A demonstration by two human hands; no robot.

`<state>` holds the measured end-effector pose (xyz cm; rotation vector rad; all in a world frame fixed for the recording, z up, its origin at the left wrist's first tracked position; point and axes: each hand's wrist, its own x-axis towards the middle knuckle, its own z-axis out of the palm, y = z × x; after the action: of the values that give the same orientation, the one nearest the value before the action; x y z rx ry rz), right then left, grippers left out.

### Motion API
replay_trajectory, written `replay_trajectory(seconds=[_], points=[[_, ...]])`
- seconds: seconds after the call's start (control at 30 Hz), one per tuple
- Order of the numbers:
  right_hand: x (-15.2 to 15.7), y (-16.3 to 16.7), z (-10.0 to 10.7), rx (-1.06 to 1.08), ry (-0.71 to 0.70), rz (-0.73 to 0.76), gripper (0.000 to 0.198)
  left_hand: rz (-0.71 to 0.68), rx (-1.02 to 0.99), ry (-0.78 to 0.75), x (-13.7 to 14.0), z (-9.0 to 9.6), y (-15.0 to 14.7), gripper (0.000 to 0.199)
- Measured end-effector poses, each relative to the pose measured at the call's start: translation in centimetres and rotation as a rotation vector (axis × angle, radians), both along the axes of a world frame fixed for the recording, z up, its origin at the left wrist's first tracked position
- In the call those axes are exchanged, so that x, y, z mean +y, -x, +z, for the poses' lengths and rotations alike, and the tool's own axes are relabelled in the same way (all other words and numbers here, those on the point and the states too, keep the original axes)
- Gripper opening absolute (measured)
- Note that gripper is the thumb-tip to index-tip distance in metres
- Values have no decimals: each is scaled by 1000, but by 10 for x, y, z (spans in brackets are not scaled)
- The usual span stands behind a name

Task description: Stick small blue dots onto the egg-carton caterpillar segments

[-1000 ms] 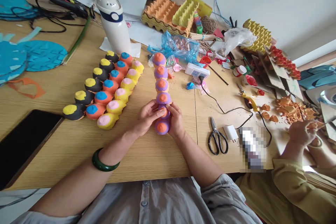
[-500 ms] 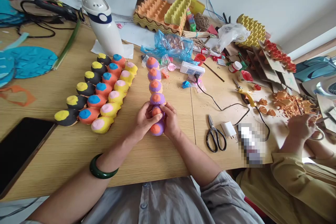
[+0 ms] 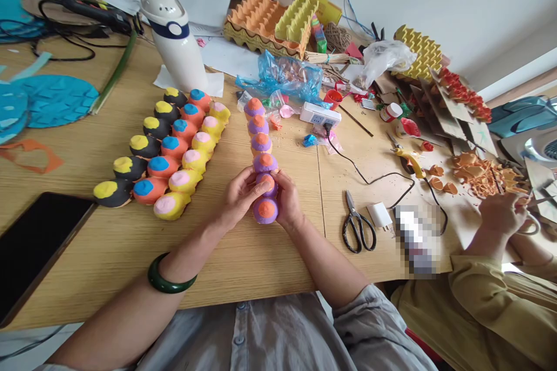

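Observation:
A strip of egg-carton cups (image 3: pixel 264 163), covered in purple with orange tops, runs away from me in the middle of the table. My left hand (image 3: pixel 241 194) grips its near part from the left, thumb over the second-nearest cup. From the right, my right hand (image 3: pixel 287 196) holds the same part, its fingers against the side. To the left lie three similar strips side by side: a black one with yellow tops (image 3: pixel 131 167), an orange one with blue tops (image 3: pixel 162 166) and a yellow one with pink tops (image 3: pixel 194 159).
Scissors (image 3: pixel 359 223), a white plug adapter (image 3: pixel 379 215) and a yellow-handled tool (image 3: pixel 409 161) lie to the right. A phone (image 3: pixel 41 249) is at the left. A white cat-topped bottle (image 3: pixel 178 49) and egg trays (image 3: pixel 256 26) stand behind. A co-worker's hand (image 3: pixel 498 214) works over orange scraps at far right.
The near end of the purple strip has tilted up slightly toward me in my hands, its near cups now facing me more. The whole view has shifted a little.

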<state>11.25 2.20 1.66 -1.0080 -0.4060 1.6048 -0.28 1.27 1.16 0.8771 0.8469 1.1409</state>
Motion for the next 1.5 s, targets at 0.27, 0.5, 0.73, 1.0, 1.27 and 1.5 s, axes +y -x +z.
replay_trajectory(seconds=[0.27,0.5,0.73,1.0,1.27,1.5], points=[[-1,2,1,51,44,8,3,20,77,-10,0,-3,1,64],[-3,2,3,58,9,-5,14,23,61,6,-1,-4,2,66],[-4,4,1,-29,-38,-27,8,-50,-11,22,0,6,3,60],[-4,5,-4,-38,-28,-37,7,-25,87,-27,1,-3,1,71],[0,0,-9,-8,33,-49,7,-101,115,-30,6,-5,8,69],[2,-1,-8,16,33,-43,12,-126,72,-13,6,-2,9,61]])
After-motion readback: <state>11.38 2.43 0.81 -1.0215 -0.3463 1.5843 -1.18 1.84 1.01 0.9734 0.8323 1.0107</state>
